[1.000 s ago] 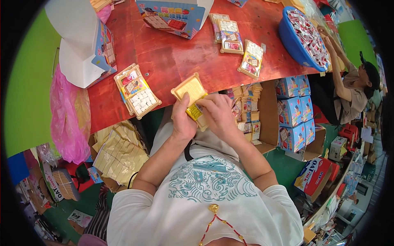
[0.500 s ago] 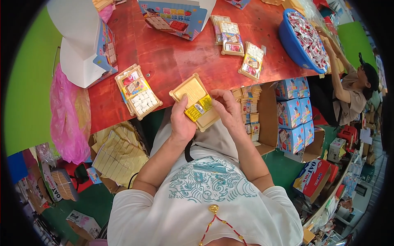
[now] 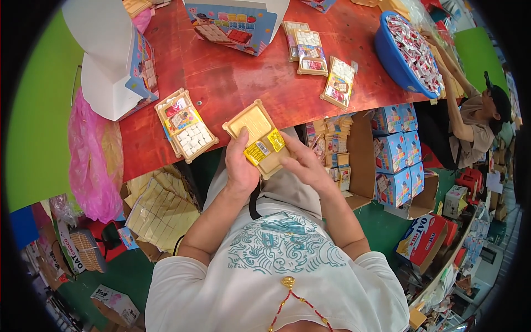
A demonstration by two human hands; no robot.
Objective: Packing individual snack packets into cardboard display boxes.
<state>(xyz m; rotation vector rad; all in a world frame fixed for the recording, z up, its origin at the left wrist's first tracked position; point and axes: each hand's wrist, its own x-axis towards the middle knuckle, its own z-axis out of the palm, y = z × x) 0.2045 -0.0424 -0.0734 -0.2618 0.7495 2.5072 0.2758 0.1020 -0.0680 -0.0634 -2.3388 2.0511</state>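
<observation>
My left hand (image 3: 242,166) grips a gold plastic snack tray (image 3: 251,124) by its left side, with the thumb lying on top. The tray is tilted over my lap at the table's front edge, its plain gold face up, and a yellow printed label (image 3: 258,152) crosses its middle. My right hand (image 3: 305,161) holds the tray's right edge, fingers bent around it by the label; some fingertips are hidden behind the tray. To the left on the table, a small stack of packed trays (image 3: 191,133) shows white pieces and a red packet under a colourful band.
More packed trays (image 3: 338,83) lie farther back on the red table (image 3: 232,77). Open display boxes (image 3: 229,27) stand behind. A blue basin (image 3: 395,61) of small sachets sits at the right, near a co-worker (image 3: 475,119). Cartons (image 3: 359,160) of trays and blue boxes flank my right side.
The tray has shifted slightly left and turned a little. My right hand has slid down its right edge, its fingers less raised, uncovering more of the yellow label.
</observation>
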